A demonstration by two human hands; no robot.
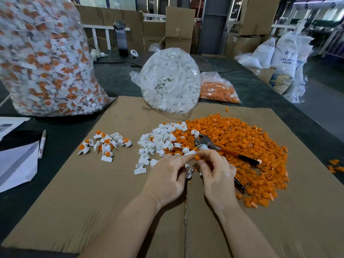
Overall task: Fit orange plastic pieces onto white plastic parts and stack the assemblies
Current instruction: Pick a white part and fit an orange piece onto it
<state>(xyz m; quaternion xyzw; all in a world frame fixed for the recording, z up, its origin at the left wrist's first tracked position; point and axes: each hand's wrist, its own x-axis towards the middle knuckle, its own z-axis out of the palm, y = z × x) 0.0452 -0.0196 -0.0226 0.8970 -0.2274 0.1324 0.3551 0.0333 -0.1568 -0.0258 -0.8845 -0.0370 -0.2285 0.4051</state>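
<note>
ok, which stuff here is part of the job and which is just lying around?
In use: left hand and right hand holding small parts; orange pieces; white parts; finished assemblies; supply bags of white parts and orange pieces.

Lying about: pliers, marker pen, papers, water bottle.

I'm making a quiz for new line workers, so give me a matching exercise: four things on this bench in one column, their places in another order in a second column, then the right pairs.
Things
1. finished assemblies
2. pliers
3. marker pen
4. bag of white parts

Places
A. on the dark table, left of the cardboard
B. far edge of the cardboard, upright
C. left part of the cardboard, small loose group
D. lying on the orange pile

Pairs: 1-C, 2-D, 3-A, 4-B
</note>
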